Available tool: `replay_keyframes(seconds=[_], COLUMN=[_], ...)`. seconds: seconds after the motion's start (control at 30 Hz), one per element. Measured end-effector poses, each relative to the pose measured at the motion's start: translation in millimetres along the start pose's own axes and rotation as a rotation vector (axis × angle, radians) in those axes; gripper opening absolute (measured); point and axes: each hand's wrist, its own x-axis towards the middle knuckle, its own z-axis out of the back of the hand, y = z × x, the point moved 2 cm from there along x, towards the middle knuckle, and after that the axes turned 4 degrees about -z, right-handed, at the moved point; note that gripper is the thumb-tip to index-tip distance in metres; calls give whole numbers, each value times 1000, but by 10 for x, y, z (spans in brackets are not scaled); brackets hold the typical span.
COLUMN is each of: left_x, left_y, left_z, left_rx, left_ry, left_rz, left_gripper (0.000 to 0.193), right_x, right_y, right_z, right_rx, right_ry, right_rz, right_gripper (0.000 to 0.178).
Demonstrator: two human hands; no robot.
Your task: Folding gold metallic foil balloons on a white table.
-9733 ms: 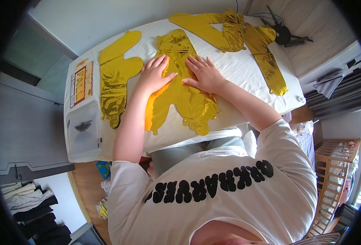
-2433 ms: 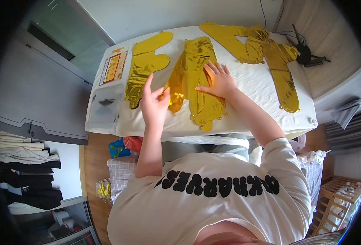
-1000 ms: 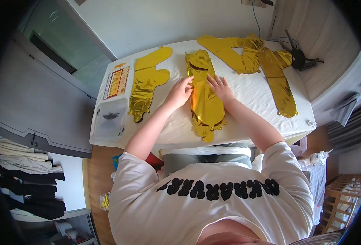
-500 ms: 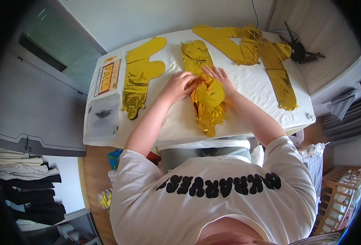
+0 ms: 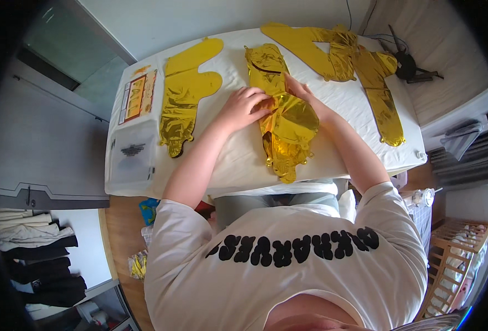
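Observation:
A flat gold foil balloon (image 5: 296, 121) lies lengthwise in the middle of the white-covered table, part of it folded over towards me. My left hand (image 5: 244, 110) is at its left edge, fingers curled and pinching the foil near the fold. On the other side, my right hand (image 5: 311, 100) rests against the balloon, fingers stretched out along the fold; the flap hides its thumb. Left of my hands lies a second flat gold balloon (image 5: 184, 91). At the far right are two more, a triangular-looking one (image 5: 332, 59) and a long bent one (image 5: 381, 96).
A printed card sheet (image 5: 137, 98) and a translucent plastic pouch (image 5: 132, 157) lie along the table's left side. In the far right corner stands a black stand-like object (image 5: 407, 67) with cables. Right of me is a wooden crib (image 5: 455, 259); folded clothes (image 5: 42, 256) are at lower left.
The loose foil flap between my hands has spread out flatter and swung to the right. My right hand's fingers have drawn behind the flap. The view has shifted slightly.

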Motion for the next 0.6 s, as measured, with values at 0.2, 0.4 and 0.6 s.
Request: replay_keyframes(seconds=[0.2,0.4,0.6], left_x=[-44,41,23], left_y=[-30,-153,-170], left_z=[19,17,42], left_rx=[33,88,87], left_ry=[5,38,44], left_rz=[1,-11,5], left_gripper=[60,76,73], right_x=[65,57,-56], right_y=[174,-78,137], right_z=[36,94,327], right_rx=[928,339,61], right_ry=[153,-144,-330], right_rz=[-92,36,130], right_gripper=[88,69,37])
